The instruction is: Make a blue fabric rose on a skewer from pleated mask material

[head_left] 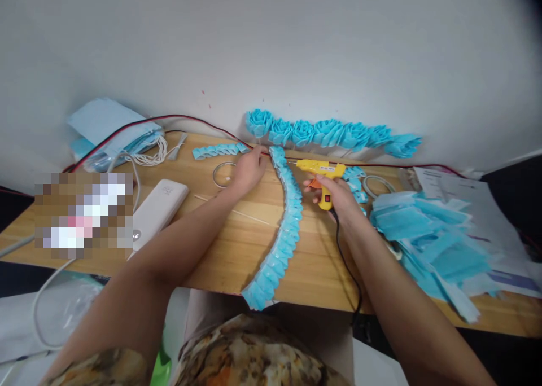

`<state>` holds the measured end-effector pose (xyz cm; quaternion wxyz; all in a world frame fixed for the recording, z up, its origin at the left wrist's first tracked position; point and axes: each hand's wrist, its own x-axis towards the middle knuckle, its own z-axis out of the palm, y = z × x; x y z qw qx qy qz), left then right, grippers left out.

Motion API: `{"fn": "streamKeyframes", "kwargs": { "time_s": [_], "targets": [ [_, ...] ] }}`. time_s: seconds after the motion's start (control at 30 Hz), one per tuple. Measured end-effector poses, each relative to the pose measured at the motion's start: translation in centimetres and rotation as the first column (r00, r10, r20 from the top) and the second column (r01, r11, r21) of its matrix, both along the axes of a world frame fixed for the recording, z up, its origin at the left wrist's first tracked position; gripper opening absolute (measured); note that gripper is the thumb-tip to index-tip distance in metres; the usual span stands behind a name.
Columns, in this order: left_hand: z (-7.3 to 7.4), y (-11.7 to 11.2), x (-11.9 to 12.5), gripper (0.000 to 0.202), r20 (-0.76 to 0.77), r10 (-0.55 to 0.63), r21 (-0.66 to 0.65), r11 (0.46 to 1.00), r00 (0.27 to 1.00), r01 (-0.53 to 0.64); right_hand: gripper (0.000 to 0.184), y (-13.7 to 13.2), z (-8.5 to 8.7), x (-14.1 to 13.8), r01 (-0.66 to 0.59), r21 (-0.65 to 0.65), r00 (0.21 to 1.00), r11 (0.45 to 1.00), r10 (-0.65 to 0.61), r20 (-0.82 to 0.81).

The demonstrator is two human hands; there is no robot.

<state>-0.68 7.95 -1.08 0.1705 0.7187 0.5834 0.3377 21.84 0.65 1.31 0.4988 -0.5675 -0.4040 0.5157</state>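
A long pleated blue strip [290, 205] curves down the wooden table, its near end reaching over the front edge. At its far end is my left hand [250, 171], fingers closed on the tip of the strip, though the exact pinch is partly hidden. My right hand [339, 197] grips a yellow hot glue gun [320, 167] with an orange trigger. The gun's nozzle points left, close to the strip's far end. A short pleated blue strip [220, 150] lies just left of my left hand, and a metal ring [221, 175] rests below it.
Blue fabric flowers [324, 133] line the wall. At right lie loose blue pieces [436, 239], another ring [376, 186] and a printed sheet [470, 191]. Leftward are a white power bank [161, 208], a thin stick [231, 209] and stacked blue sheets [114, 123]. A black cord [347, 256] hangs from the gun.
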Motion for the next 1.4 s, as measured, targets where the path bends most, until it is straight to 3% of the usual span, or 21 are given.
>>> {"fn": "streamKeyframes", "kwargs": {
  "time_s": [0.23, 0.4, 0.67, 0.77, 0.93, 1.07, 1.17, 1.27, 1.4],
  "targets": [
    [-0.4, 0.3, 0.0, 0.039, 0.001, -0.026, 0.027, 0.999, 1.000, 0.026, 0.031, 0.5, -1.9, 0.2, -0.015, 0.130, 1.000, 0.991, 0.015, 0.004],
    [-0.5, 0.4, 0.0, 0.037, -0.039, -0.009, 0.012, 1.000, 0.999, 0.009, 0.034, 0.7, -3.1, 0.3, -0.042, 0.114, 0.997, 0.993, 0.034, 0.065],
    [-0.4, 0.2, 0.0, 0.039, -0.085, -0.027, 0.015, 0.999, 0.996, 0.028, 0.040, 1.7, -3.2, 0.0, -0.018, 0.136, 0.999, 0.991, 0.022, -0.027],
    [0.9, -0.2, -0.3, 0.042, -0.217, -0.103, -0.001, 0.994, 0.971, 0.105, 0.039, 1.8, -3.2, -0.1, -0.007, 0.127, 0.998, 0.992, 0.014, -0.054],
    [5.3, -1.1, -1.1, 0.039, -0.426, -0.350, -0.087, 0.934, 0.835, 0.347, 0.029, 1.9, -3.0, -0.3, 0.014, 0.125, 0.994, 0.992, -0.001, -0.109],
    [7.8, -4.3, -2.4, 0.029, -0.578, -0.391, -0.172, 0.916, 0.716, 0.362, 0.014, 1.7, -2.2, -0.7, 0.058, 0.056, 0.981, 0.997, -0.047, -0.187],
    [7.2, -8.4, -4.0, 0.029, -0.620, -0.429, -0.225, 0.899, 0.656, 0.376, 0.008, 1.6, -1.7, -0.8, 0.060, 0.047, 0.975, 0.997, -0.049, -0.215],
    [4.9, -12.1, -5.4, 0.023, -0.604, -0.465, -0.238, 0.880, 0.647, 0.410, 0.005, 1.6, -1.4, -0.8, 0.051, 0.053, 0.974, 0.997, -0.038, -0.224],
    [2.2, -13.7, -6.7, 0.025, -0.589, -0.340, -0.132, 0.936, 0.734, 0.328, 0.007, 2.2, -1.7, -0.8, 0.043, 0.048, 0.975, 0.998, -0.032, -0.218]
  ]
}}
